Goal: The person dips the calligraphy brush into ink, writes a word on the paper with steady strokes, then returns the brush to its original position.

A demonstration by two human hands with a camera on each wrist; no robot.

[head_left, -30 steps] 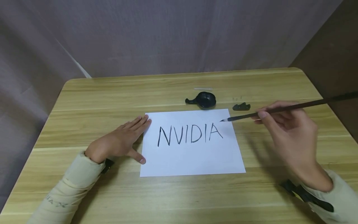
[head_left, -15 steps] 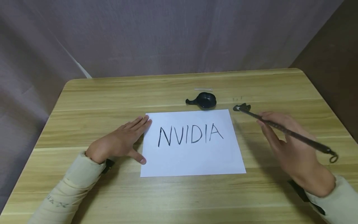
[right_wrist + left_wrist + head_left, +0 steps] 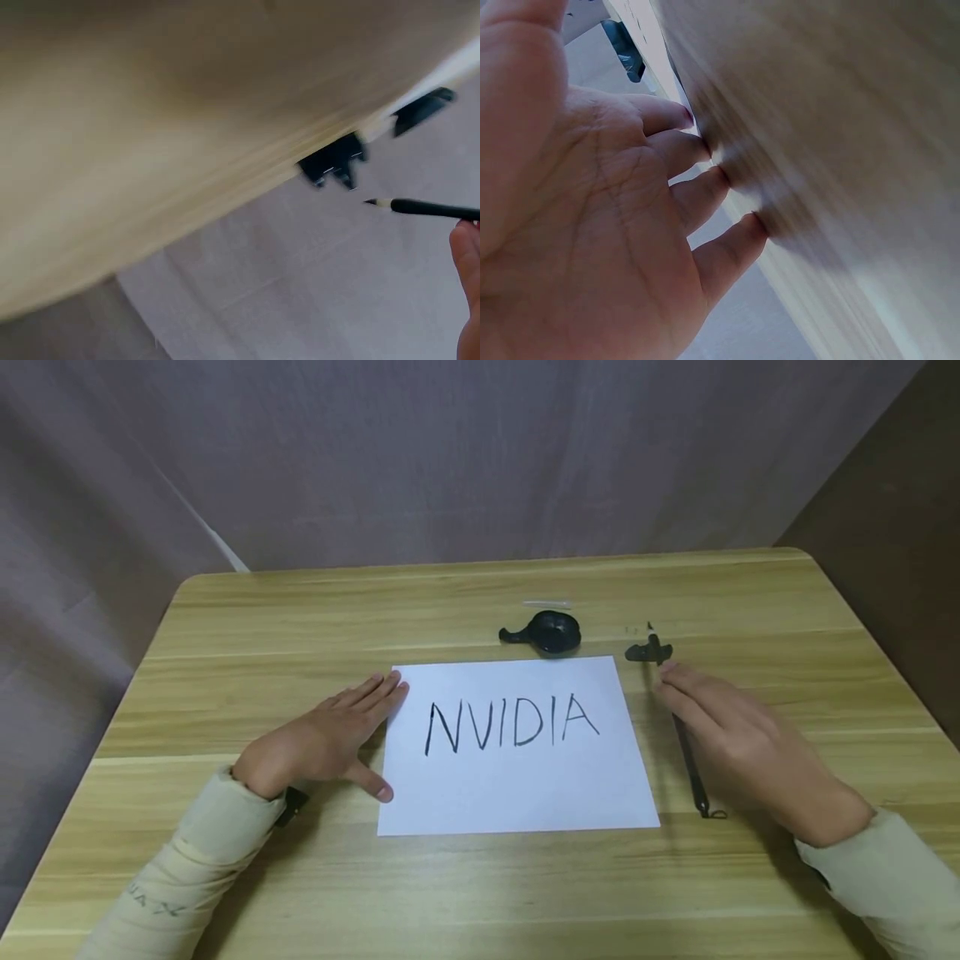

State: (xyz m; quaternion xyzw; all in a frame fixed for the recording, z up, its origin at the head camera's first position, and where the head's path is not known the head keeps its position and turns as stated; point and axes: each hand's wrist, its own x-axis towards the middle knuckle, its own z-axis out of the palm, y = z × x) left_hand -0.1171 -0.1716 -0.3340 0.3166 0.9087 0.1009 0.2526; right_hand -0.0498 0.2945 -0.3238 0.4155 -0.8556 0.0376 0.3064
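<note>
My right hand (image 3: 742,743) pinches a dark writing brush (image 3: 688,768) with a hanging loop at its end. In the head view the brush's tip points away from me, and its shaft passes over a small black jagged-topped brush rest (image 3: 637,652). The right wrist view shows the brush (image 3: 431,208) apart from the rest (image 3: 331,159), held above the table. With fingers spread, my left hand (image 3: 318,739) rests at the left edge of a white sheet of paper (image 3: 517,793) lettered "NVIDIA". Its fingers (image 3: 731,251) touch down in the left wrist view.
A black gourd-shaped ink dish (image 3: 553,632) stands just behind the paper. Behind it lies a thin clear strip or tube (image 3: 547,604). Small dark marks show on the wooden table (image 3: 300,618) near the brush rest. A grey curtain (image 3: 480,460) hangs beyond the table's back edge.
My right hand has turned and carried the brush from the paper's upper right to over the brush rest, its tip now pointing away from me. The left hand and paper stay put.
</note>
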